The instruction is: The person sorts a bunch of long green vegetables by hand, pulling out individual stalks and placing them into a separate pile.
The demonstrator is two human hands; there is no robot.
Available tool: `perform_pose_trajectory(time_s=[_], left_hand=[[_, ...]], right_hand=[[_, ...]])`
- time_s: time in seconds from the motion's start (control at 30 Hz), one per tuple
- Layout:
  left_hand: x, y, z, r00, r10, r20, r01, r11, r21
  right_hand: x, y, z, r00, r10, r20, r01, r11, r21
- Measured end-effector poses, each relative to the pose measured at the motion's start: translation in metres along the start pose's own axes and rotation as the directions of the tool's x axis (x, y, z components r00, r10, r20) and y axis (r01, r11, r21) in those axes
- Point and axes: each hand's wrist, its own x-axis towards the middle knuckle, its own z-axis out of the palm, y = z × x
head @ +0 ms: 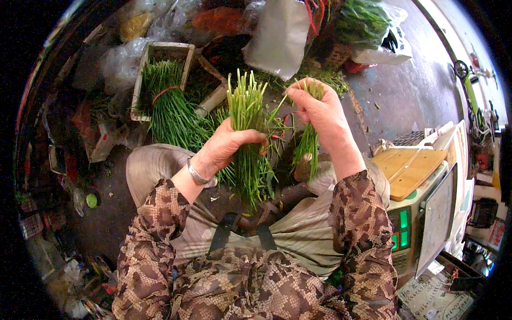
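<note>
My left hand (228, 144) is wrapped around a thick bunch of long green stalks (247, 104), probably chives, held upright with the pale cut ends on top. Its thin leaf tips hang down between my knees. To the right, my right hand (318, 106) holds a smaller bundle of the same greens (307, 148). Thumb and forefinger pinch a single stalk (279, 107) that slants toward the larger bunch. A thin red strip (289, 116) shows between the two hands. A silver bracelet (196, 173) circles my left wrist.
At left, a white foam box (189, 66) holds a tied bunch of greens (170, 100) that spills over its edge. A clear plastic bag (280, 40) hangs ahead. Bagged green vegetables (362, 24) lie beyond. On my right stands a digital scale (406, 256) with a wooden board (412, 168) on top.
</note>
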Motion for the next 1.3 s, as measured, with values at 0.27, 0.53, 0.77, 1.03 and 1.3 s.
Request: perform_pose_trajectory(time_s=[0.27,0.53,0.77,1.03,1.3], left_hand=[[-0.001,-0.002,0.002,1.000,-0.005,-0.021,0.006,0.999,0.041],[-0.002,0.004,0.003,0.999,0.011,-0.044,-0.009,0.999,0.045],[0.000,0.002,-0.001,0.998,0.014,-0.065,-0.011,0.999,0.050],[0.000,0.004,0.001,0.996,-0.012,-0.088,0.018,0.998,0.057],[0.001,0.001,-0.003,0.996,-0.003,-0.088,0.011,0.996,0.091]], right_hand=[[-0.002,0.003,0.010,0.996,0.009,0.086,-0.008,1.000,-0.011],[-0.001,-0.006,-0.013,0.989,-0.076,-0.129,0.077,0.997,0.005],[-0.001,-0.012,-0.025,0.976,-0.098,-0.195,0.118,0.988,0.096],[-0.001,-0.010,-0.033,0.970,-0.136,-0.202,0.157,0.983,0.092],[-0.002,-0.016,-0.030,0.960,-0.117,-0.254,0.143,0.986,0.083]])
